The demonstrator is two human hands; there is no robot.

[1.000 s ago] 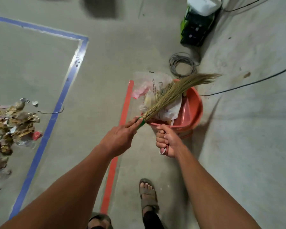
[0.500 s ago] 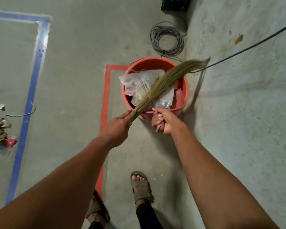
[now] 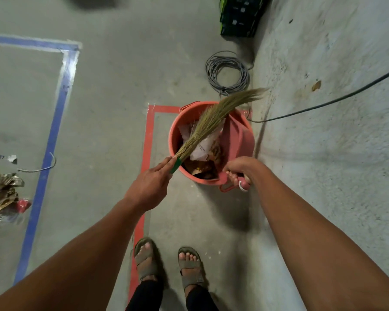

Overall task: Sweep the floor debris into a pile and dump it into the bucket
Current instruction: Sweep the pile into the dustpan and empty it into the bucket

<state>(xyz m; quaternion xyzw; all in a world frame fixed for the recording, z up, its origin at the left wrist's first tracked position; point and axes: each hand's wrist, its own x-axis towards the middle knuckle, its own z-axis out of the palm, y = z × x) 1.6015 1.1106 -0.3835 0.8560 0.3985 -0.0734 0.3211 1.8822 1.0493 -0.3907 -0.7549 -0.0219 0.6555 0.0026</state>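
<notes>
1. Fingers point(image 3: 164, 163) of my left hand point(image 3: 147, 187) grip the broom point(image 3: 211, 122) at its green band, bristles slanting over the bucket point(image 3: 248, 142).
2. My right hand point(image 3: 240, 169) grips the pink dustpan point(image 3: 235, 135) handle, the pan tipped into the bucket.
3. Debris point(image 3: 2, 191) lies on the floor point(image 3: 112, 90), well left.
</notes>
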